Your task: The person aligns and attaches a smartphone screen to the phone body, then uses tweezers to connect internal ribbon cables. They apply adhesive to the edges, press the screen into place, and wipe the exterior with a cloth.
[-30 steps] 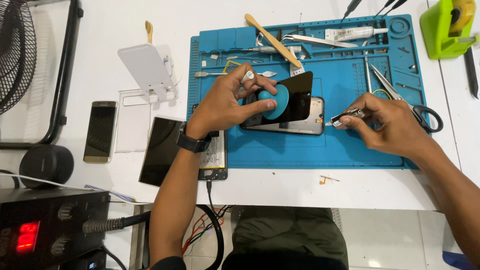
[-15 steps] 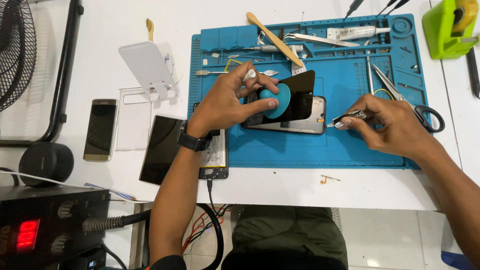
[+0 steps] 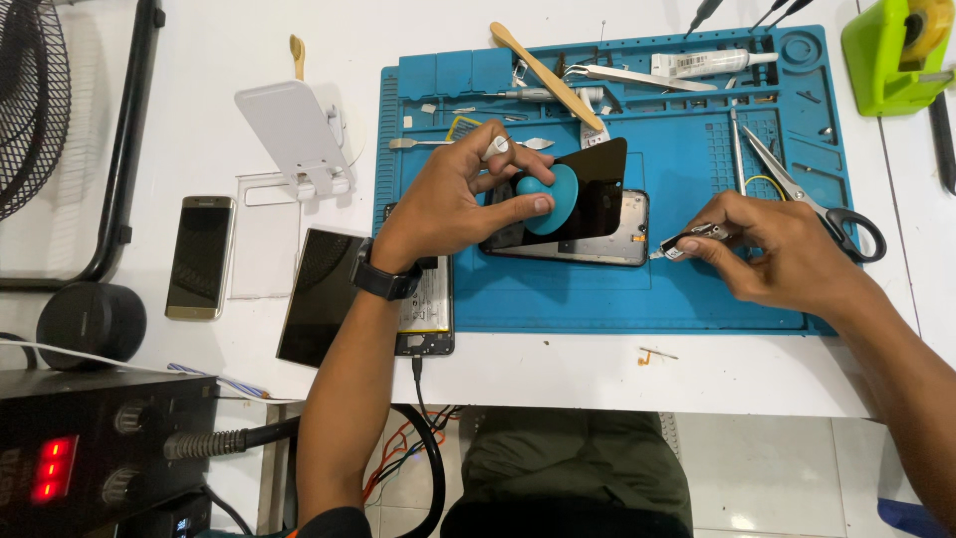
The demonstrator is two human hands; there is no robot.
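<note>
A phone body [image 3: 607, 245] lies on the blue work mat [image 3: 697, 289]. A black screen panel [image 3: 596, 189] is tilted up off it, with a blue suction cup [image 3: 553, 199] stuck on the glass. My left hand [image 3: 448, 204] grips the suction cup; a black watch sits on that wrist. My right hand [image 3: 782, 249] pinches a small metal tool [image 3: 687, 241] whose tip points at the phone's right edge.
On the mat's far side lie tweezers [image 3: 637, 77], a wooden stick [image 3: 546, 72], a glue tube [image 3: 712, 63] and scissors [image 3: 817, 199]. Left of the mat are a white stand [image 3: 294, 134], a gold phone [image 3: 199, 257] and a dark panel [image 3: 324, 294]. A green tape dispenser [image 3: 896, 50] stands far right.
My right hand has shifted slightly left, bringing the metal tool closer to the phone's right edge. The left hand keeps its grip on the suction cup.
</note>
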